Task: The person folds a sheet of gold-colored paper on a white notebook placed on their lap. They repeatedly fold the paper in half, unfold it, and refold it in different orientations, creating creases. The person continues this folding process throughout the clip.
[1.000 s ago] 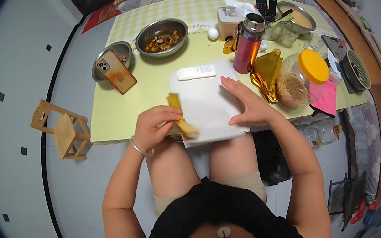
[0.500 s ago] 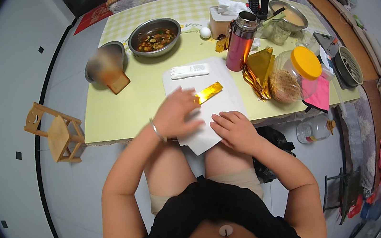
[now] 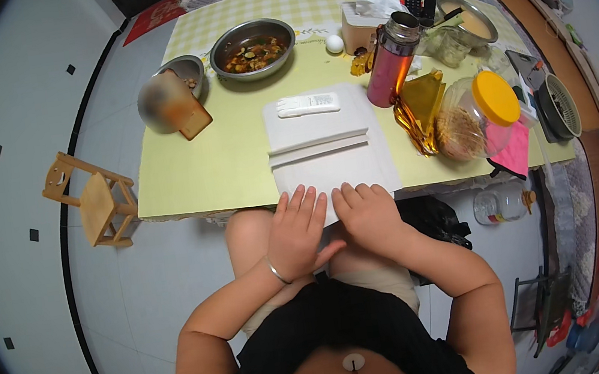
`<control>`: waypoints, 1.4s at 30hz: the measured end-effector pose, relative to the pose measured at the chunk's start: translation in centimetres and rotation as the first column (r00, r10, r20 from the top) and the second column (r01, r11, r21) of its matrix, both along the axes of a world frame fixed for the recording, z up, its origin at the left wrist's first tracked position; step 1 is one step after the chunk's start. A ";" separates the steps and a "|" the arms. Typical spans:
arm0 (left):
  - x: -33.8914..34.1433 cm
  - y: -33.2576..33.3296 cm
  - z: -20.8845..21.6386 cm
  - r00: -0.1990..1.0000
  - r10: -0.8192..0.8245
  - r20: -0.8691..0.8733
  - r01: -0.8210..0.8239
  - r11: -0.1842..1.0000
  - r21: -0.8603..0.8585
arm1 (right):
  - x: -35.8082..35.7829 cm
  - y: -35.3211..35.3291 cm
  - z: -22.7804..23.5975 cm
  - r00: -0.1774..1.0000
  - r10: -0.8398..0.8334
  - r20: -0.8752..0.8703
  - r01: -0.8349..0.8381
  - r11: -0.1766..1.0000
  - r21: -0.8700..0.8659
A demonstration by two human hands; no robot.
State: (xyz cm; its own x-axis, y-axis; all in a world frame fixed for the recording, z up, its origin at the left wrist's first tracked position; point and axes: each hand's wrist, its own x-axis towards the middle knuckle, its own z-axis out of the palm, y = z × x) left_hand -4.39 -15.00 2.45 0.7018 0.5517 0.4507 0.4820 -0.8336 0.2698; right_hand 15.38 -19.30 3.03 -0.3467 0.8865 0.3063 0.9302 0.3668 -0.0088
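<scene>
White paper (image 3: 288, 129) lies at the table's front edge, with a narrow folded ridge (image 3: 318, 147) running across it. My left hand (image 3: 298, 232) rests flat at the paper's near edge, fingers stretched and thumb apart. Beside it my right hand (image 3: 367, 212) lies palm down on the same edge, its fingers slightly bent. Neither hand appears to hold anything. A flat white oblong case (image 3: 308, 105) sits on the paper's far part. No gold strip shows on the paper.
To the right stand a pink flask (image 3: 390, 69), crumpled gold foil (image 3: 421, 106) and a yellow-lidded jar (image 3: 461, 124). Farther left are a steel bowl of food (image 3: 252, 51), a smaller bowl (image 3: 186, 69) and an amber slab (image 3: 194, 121). A wooden chair (image 3: 97, 202) stands on the floor.
My left hand has drawn back toward me from the middle of the paper. The gold strip that lay there is out of sight, and the folded ridge now crosses the paper.
</scene>
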 end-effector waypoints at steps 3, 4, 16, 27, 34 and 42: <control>-0.1 1.2 -1.8 0.999 0.053 -0.009 -0.052 0.996 0.076 | -0.1 -0.2 0.0 1.000 -0.001 0.003 0.001 1.000 -0.015; -0.5 1.6 -2.0 0.998 0.065 -0.024 -0.063 0.994 0.092 | 0.2 -0.2 0.0 1.000 0.006 0.009 -0.006 1.000 -0.020; -4.6 4.2 -0.6 0.990 -0.112 -0.088 0.110 0.994 -0.028 | 5.2 -1.0 0.4 0.972 0.206 -0.110 -0.220 0.966 -0.134; -2.5 6.3 0.2 0.980 -0.014 0.200 0.044 0.988 -0.146 | 9.2 3.0 1.2 0.833 0.115 -0.541 -0.321 0.897 -0.304; -3.0 6.9 -3.5 0.942 0.152 0.298 -0.022 0.917 -0.398 | 8.4 4.1 -0.8 0.522 -0.258 -0.813 -0.165 0.904 -0.393; -0.7 5.3 -1.8 0.877 0.267 0.400 -0.250 0.963 -0.095 | 6.7 4.9 -2.8 0.665 -0.222 -0.713 0.057 0.967 -0.248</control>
